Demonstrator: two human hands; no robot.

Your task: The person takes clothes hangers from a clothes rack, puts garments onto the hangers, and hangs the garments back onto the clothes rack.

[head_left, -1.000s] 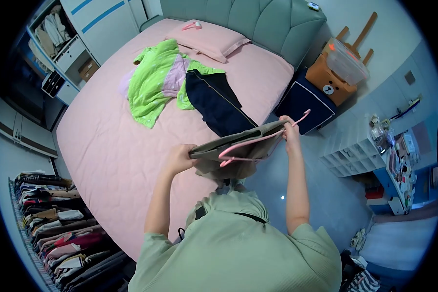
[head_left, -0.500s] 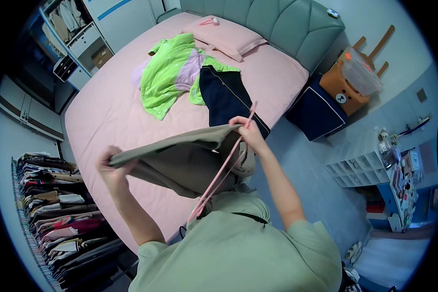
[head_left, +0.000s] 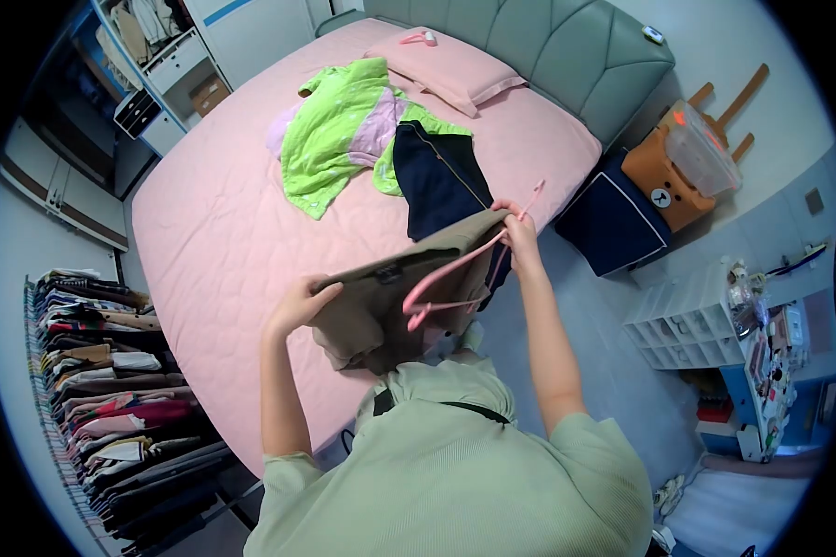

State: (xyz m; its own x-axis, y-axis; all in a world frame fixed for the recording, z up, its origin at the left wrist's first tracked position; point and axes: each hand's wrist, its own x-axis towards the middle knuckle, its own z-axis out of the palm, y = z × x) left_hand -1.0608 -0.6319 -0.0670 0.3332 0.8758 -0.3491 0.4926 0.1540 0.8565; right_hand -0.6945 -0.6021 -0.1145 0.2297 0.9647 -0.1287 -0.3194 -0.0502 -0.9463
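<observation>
An olive-brown garment (head_left: 372, 316) hangs stretched between my two hands, its wide top opening facing me with a dark label inside. My left hand (head_left: 299, 304) is closed on one end of the top edge, thumb on the near side. At the other end, my right hand (head_left: 518, 232) grips the edge together with a pink clothes hanger (head_left: 437, 275). The hanger's hook points up past the fingers, and its body slants down in front of the opening. Folds hide the garment's lower part, so I cannot tell its full shape.
Dark navy trousers (head_left: 437, 176) and a bright green garment (head_left: 334, 130) lie on the pink bed (head_left: 214, 232). A full clothes rack (head_left: 130, 399) stands left. Right of the bed are a navy storage box (head_left: 613, 218), a brown bear-faced box (head_left: 669, 176) and white cubbies (head_left: 687, 325).
My left hand has moved right, bringing the garment's ends closer together. My right hand has shifted right and slightly up, and the hanger has swung from steep to a flatter slant.
</observation>
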